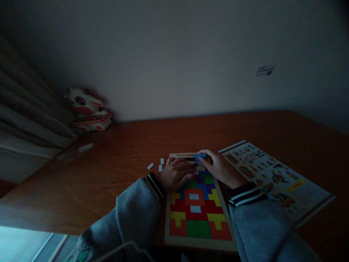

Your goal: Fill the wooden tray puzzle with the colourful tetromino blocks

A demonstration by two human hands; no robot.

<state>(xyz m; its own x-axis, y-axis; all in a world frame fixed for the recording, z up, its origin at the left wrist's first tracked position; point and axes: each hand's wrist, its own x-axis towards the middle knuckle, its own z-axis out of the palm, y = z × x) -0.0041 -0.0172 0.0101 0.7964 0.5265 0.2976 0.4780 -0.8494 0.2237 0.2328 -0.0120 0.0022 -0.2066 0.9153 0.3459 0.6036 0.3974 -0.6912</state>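
A wooden puzzle board [167, 218] filled with red, yellow, green and blue block pieces lies on the brown desk in front of me. My left hand [176, 175] rests curled on the board's upper left part, fingers pressed down on the pieces. My right hand [218, 166] is at the board's top edge and pinches a small blue block [200, 157] between thumb and fingers. Both arms wear grey sleeves with striped cuffs.
A printed picture sheet [275, 178] lies to the right of the board. Three small white pieces [159, 165] sit left of the board, and a white strip [85, 147] farther left. A red-and-white toy [87, 111] stands at the back left by the curtain.
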